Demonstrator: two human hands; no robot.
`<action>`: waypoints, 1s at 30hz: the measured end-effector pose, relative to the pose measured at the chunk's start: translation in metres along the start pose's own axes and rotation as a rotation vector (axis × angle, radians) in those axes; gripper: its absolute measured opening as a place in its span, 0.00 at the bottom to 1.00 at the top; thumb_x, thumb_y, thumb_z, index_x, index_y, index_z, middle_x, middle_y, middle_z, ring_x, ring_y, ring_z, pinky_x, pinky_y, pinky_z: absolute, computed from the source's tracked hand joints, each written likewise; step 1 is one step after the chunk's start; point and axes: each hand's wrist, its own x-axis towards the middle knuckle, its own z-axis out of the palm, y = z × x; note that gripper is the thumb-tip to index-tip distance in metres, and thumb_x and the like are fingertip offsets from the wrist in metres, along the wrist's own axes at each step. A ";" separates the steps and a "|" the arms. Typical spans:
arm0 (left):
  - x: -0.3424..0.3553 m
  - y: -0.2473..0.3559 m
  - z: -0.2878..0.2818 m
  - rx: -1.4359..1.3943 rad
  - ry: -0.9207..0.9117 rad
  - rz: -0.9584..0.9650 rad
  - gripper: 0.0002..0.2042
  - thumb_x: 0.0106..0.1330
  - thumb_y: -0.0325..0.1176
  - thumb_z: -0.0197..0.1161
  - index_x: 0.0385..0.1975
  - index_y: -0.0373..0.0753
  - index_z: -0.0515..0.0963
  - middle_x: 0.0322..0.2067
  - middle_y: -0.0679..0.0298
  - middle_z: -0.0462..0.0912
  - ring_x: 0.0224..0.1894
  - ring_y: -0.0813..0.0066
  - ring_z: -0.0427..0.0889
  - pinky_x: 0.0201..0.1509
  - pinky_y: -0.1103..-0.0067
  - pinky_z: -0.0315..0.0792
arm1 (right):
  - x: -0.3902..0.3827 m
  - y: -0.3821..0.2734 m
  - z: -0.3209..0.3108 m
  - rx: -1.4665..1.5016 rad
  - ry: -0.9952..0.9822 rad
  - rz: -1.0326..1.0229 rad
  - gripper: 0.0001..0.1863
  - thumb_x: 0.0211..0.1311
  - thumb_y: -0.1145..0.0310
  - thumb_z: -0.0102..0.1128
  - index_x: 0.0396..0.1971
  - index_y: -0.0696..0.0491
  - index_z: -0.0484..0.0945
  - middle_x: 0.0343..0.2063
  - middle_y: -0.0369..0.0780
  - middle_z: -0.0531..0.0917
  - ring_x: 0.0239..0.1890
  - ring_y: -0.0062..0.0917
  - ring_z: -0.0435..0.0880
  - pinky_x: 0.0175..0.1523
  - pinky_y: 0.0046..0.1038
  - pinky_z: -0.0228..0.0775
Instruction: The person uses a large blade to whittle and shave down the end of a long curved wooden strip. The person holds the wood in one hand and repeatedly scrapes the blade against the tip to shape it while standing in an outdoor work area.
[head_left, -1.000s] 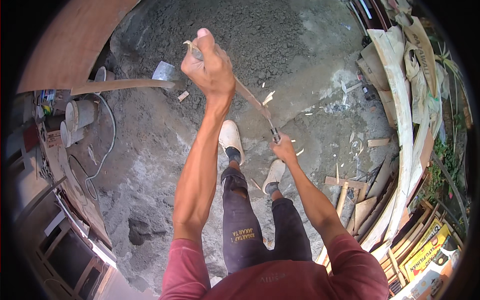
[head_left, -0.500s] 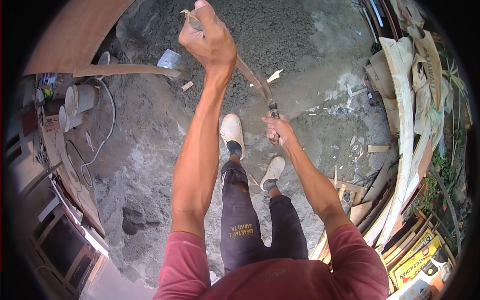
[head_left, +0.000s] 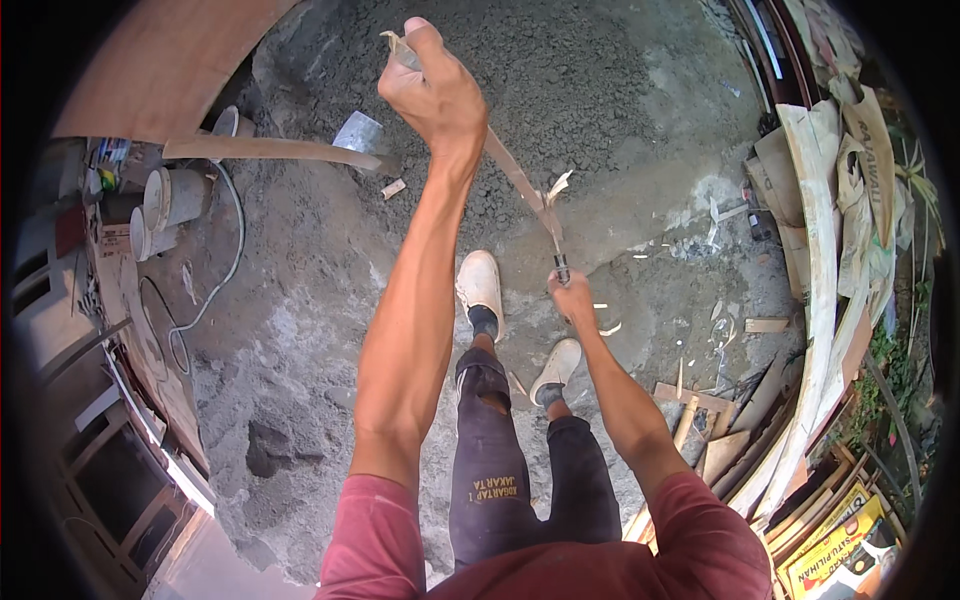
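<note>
My left hand (head_left: 440, 105), raised at the top of the view, is closed around the upper part of a long, narrow wooden strip (head_left: 512, 170). The strip slants down to the right, away from my fist. My right hand (head_left: 572, 297), lower and further right, grips the dark handle (head_left: 562, 268) of a large knife. Its blade (head_left: 556, 235) points up along the strip's lower end, seemingly against it. A pale curled shaving (head_left: 560, 185) stands out beside the strip there. My fingers hide part of both grips.
Rough grey ground bears scattered shavings (head_left: 612, 328) and a wood offcut (head_left: 394, 189). Buckets (head_left: 175, 195) and a hose (head_left: 238, 225) lie left, near a curved board (head_left: 270, 149). Planks (head_left: 815, 290), paper sacks (head_left: 860, 150) and wood scraps (head_left: 735, 450) line the right.
My right hand and the knife have drawn down toward my body, and the blade is now nearer the strip's lower end. The left hand keeps its hold. The whole view has shifted slightly.
</note>
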 end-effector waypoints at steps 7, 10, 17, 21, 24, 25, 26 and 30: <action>-0.009 0.010 -0.019 -0.038 -0.064 -0.025 0.21 0.74 0.44 0.55 0.16 0.44 0.65 0.13 0.75 0.62 0.16 0.84 0.61 0.21 0.79 0.54 | -0.016 -0.089 -0.038 0.965 -0.466 0.554 0.03 0.60 0.73 0.57 0.29 0.50 0.73 0.16 0.30 0.71 0.11 0.16 0.64 0.16 0.24 0.54; -0.017 0.005 -0.016 -0.007 -0.095 0.101 0.22 0.75 0.42 0.55 0.16 0.44 0.64 0.13 0.76 0.62 0.17 0.85 0.61 0.22 0.79 0.53 | -0.018 -0.134 -0.064 0.433 -0.316 0.280 0.03 0.61 0.74 0.57 0.30 0.52 0.72 0.16 0.29 0.70 0.13 0.14 0.64 0.17 0.23 0.55; -0.014 0.019 -0.021 -0.070 -0.133 0.157 0.25 0.76 0.43 0.54 0.12 0.43 0.61 0.11 0.74 0.61 0.15 0.85 0.61 0.21 0.79 0.54 | -0.031 -0.237 -0.073 0.749 0.289 -0.660 0.06 0.61 0.73 0.58 0.33 0.59 0.74 0.20 0.36 0.76 0.18 0.19 0.73 0.24 0.23 0.64; -0.035 -0.020 -0.016 -0.168 -0.131 0.024 0.21 0.74 0.39 0.55 0.16 0.43 0.60 0.08 0.71 0.61 0.07 0.82 0.59 0.11 0.80 0.55 | -0.021 0.023 0.001 -0.130 -0.016 0.243 0.17 0.59 0.62 0.60 0.36 0.64 0.78 0.24 0.50 0.83 0.28 0.40 0.81 0.37 0.37 0.72; -0.034 0.006 -0.042 -0.208 -0.144 -0.075 0.21 0.74 0.38 0.55 0.17 0.44 0.60 0.08 0.71 0.59 0.08 0.84 0.54 0.12 0.80 0.51 | -0.024 0.012 0.003 -0.006 -0.152 0.240 0.16 0.59 0.60 0.60 0.35 0.61 0.80 0.24 0.49 0.83 0.28 0.41 0.81 0.38 0.39 0.71; -0.034 0.019 -0.036 -0.245 -0.162 -0.080 0.20 0.74 0.38 0.55 0.17 0.44 0.60 0.08 0.71 0.58 0.09 0.84 0.54 0.13 0.80 0.50 | -0.017 0.009 -0.004 0.035 -0.145 0.178 0.14 0.58 0.61 0.61 0.34 0.58 0.80 0.23 0.46 0.82 0.27 0.38 0.81 0.37 0.39 0.71; -0.033 0.028 -0.035 -0.246 -0.164 -0.085 0.20 0.74 0.38 0.55 0.17 0.44 0.60 0.08 0.71 0.58 0.09 0.84 0.54 0.13 0.80 0.50 | -0.020 0.005 -0.008 0.068 -0.131 0.144 0.12 0.58 0.63 0.63 0.32 0.57 0.80 0.20 0.43 0.79 0.25 0.34 0.79 0.34 0.38 0.70; -0.031 0.038 -0.036 -0.246 -0.303 -0.220 0.23 0.74 0.44 0.56 0.15 0.46 0.60 0.09 0.73 0.58 0.11 0.84 0.56 0.16 0.80 0.52 | -0.011 -0.031 -0.018 0.293 -0.314 0.384 0.09 0.57 0.66 0.64 0.31 0.57 0.79 0.17 0.40 0.75 0.22 0.31 0.77 0.31 0.36 0.68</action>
